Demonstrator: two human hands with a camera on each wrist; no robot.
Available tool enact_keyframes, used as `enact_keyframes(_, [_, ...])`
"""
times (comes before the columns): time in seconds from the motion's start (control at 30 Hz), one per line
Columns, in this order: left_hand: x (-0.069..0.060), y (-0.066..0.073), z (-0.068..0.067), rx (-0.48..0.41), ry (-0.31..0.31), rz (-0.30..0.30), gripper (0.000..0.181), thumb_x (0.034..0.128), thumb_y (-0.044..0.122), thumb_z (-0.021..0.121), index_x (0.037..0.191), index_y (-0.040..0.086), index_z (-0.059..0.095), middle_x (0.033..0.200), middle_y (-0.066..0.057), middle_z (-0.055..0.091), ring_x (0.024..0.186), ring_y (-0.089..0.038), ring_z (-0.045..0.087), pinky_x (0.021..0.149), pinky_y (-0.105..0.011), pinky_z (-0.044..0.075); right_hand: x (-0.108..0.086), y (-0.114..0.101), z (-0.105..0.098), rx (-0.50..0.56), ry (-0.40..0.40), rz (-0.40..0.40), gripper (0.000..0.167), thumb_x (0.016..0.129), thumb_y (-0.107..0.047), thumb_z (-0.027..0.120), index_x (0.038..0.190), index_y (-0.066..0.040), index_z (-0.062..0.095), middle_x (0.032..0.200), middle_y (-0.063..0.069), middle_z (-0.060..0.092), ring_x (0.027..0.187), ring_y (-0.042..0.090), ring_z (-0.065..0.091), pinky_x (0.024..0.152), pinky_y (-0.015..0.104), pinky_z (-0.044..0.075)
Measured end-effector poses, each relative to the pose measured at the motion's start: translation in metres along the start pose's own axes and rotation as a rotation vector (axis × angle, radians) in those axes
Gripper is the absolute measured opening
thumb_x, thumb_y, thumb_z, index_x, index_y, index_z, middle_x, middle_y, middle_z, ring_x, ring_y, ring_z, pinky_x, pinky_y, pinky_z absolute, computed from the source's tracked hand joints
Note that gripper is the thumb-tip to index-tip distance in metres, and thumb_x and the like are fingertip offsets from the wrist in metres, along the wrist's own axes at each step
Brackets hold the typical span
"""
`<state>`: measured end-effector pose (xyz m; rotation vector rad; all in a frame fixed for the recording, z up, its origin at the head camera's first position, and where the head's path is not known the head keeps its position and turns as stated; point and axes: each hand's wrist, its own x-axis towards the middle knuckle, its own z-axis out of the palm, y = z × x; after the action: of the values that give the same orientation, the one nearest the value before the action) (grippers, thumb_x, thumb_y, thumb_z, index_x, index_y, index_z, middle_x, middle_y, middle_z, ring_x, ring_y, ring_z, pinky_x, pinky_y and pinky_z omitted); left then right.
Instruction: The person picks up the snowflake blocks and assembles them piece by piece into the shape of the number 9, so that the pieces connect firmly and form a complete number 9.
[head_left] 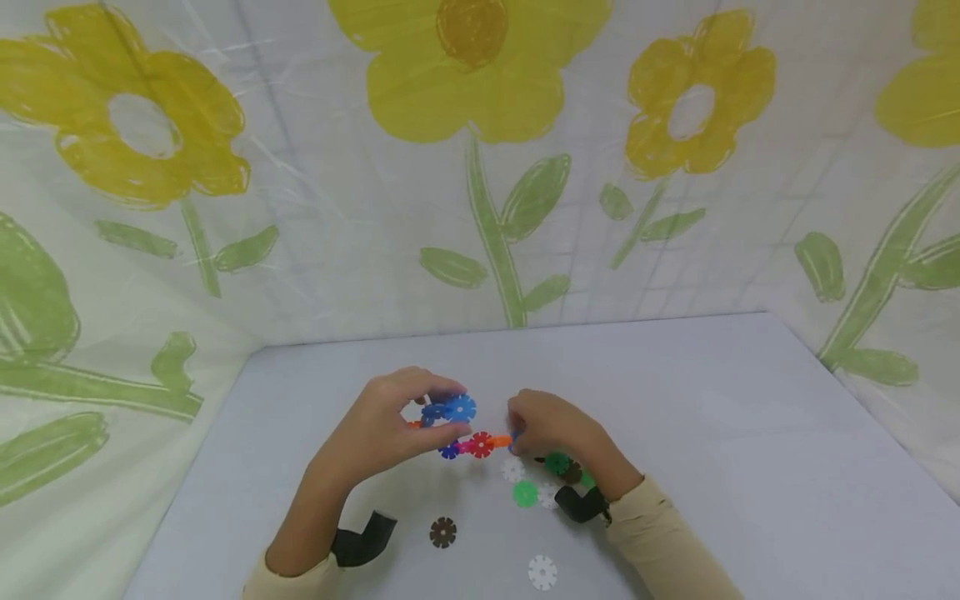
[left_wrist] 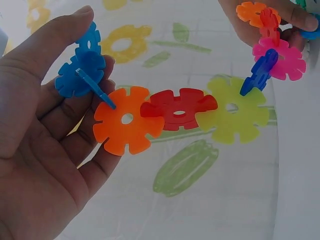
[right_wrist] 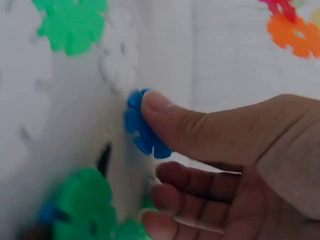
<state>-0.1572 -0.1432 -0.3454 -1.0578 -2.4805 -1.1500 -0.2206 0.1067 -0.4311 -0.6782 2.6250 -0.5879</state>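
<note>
My left hand [head_left: 390, 425] pinches the blue end of a chain of notched plastic discs; in the left wrist view the thumb meets a blue disc [left_wrist: 80, 75]. From there the chain runs through an orange disc [left_wrist: 127, 120], a red disc [left_wrist: 180, 117], a yellow-green disc [left_wrist: 232, 107], a dark blue disc [left_wrist: 259, 72] and a pink disc [left_wrist: 287, 59] toward the right hand. My right hand [head_left: 558, 429] pinches a blue disc [right_wrist: 140, 125] between thumb and fingers. Whether that disc touches the chain, I cannot tell.
Loose green [head_left: 526, 493] and white discs [head_left: 513, 469] lie beside the right wrist, with a brown one [head_left: 443, 532] and a white one [head_left: 542, 572] nearer the front. Behind the grey-white table [head_left: 675, 375] hangs a flower-patterned sheet [head_left: 315, 208].
</note>
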Motion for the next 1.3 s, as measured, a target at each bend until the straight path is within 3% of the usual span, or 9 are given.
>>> enact_keyframes(0.23, [0.000, -0.001, 0.001, 0.009, -0.006, -0.023, 0.037, 0.0813, 0.027, 0.086, 0.115, 0.017, 0.074, 0.104, 0.012, 0.070, 0.091, -0.005, 0.063, 0.075, -0.028, 0.057, -0.009, 0.006, -0.023, 0.142, 0.001, -0.075, 0.009, 0.096, -0.012, 0.067, 0.091, -0.014, 0.060, 0.072, -0.001, 0.059, 0.063, 0.015, 0.054, 0.057, 0.031, 0.049])
enact_keyframes(0.47, [0.001, -0.002, 0.004, 0.030, 0.026, -0.029, 0.038, 0.0821, 0.024, 0.085, 0.116, 0.012, 0.073, 0.109, 0.007, 0.070, 0.092, -0.006, 0.062, 0.076, -0.028, 0.057, -0.024, -0.009, -0.041, 0.256, 0.179, -0.325, 0.002, 0.098, -0.015, 0.066, 0.098, -0.013, 0.066, 0.085, -0.007, 0.063, 0.075, 0.014, 0.057, 0.069, 0.030, 0.054])
enact_keyframes(0.57, [0.002, -0.003, 0.006, 0.041, 0.048, -0.017, 0.038, 0.0835, 0.022, 0.084, 0.118, 0.012, 0.073, 0.109, 0.006, 0.069, 0.093, -0.008, 0.060, 0.077, -0.028, 0.056, -0.033, -0.019, -0.046, 0.375, 0.204, -0.414, 0.004, 0.100, -0.013, 0.062, 0.103, -0.013, 0.064, 0.086, -0.001, 0.066, 0.073, 0.016, 0.061, 0.067, 0.032, 0.057])
enact_keyframes(0.7, [0.003, -0.003, 0.007, 0.040, 0.048, -0.019, 0.038, 0.0849, 0.024, 0.083, 0.120, 0.015, 0.072, 0.108, 0.008, 0.069, 0.095, -0.009, 0.057, 0.076, -0.028, 0.056, -0.042, -0.031, -0.049, 0.444, 0.250, -0.524, 0.006, 0.100, -0.012, 0.062, 0.106, -0.013, 0.065, 0.087, 0.001, 0.067, 0.070, 0.015, 0.061, 0.064, 0.033, 0.057])
enact_keyframes(0.87, [0.004, -0.001, 0.008, 0.038, 0.034, -0.034, 0.040, 0.0835, 0.025, 0.084, 0.120, 0.015, 0.072, 0.106, 0.010, 0.068, 0.094, -0.008, 0.057, 0.075, -0.027, 0.055, -0.050, -0.041, -0.051, 0.371, 0.366, -0.602, 0.007, 0.097, -0.009, 0.066, 0.104, -0.010, 0.068, 0.091, -0.009, 0.067, 0.076, 0.011, 0.060, 0.071, 0.030, 0.057])
enact_keyframes(1.07, [0.005, -0.001, 0.010, 0.017, 0.012, -0.039, 0.039, 0.0834, 0.023, 0.084, 0.119, 0.012, 0.072, 0.107, 0.007, 0.071, 0.094, -0.007, 0.063, 0.079, -0.027, 0.056, -0.057, -0.052, -0.051, 0.193, 0.462, -0.579, 0.006, 0.097, -0.006, 0.066, 0.102, -0.008, 0.066, 0.086, -0.006, 0.066, 0.074, 0.007, 0.058, 0.070, 0.023, 0.055])
enact_keyframes(1.3, [0.005, 0.001, 0.011, -0.028, -0.008, -0.062, 0.038, 0.0844, 0.023, 0.082, 0.118, 0.007, 0.072, 0.112, 0.003, 0.073, 0.101, -0.008, 0.068, 0.085, -0.029, 0.056, -0.059, -0.059, -0.046, 0.140, 0.535, -0.575, 0.008, 0.096, -0.002, 0.065, 0.100, -0.008, 0.061, 0.078, -0.003, 0.064, 0.059, 0.003, 0.049, 0.060, 0.020, 0.052])
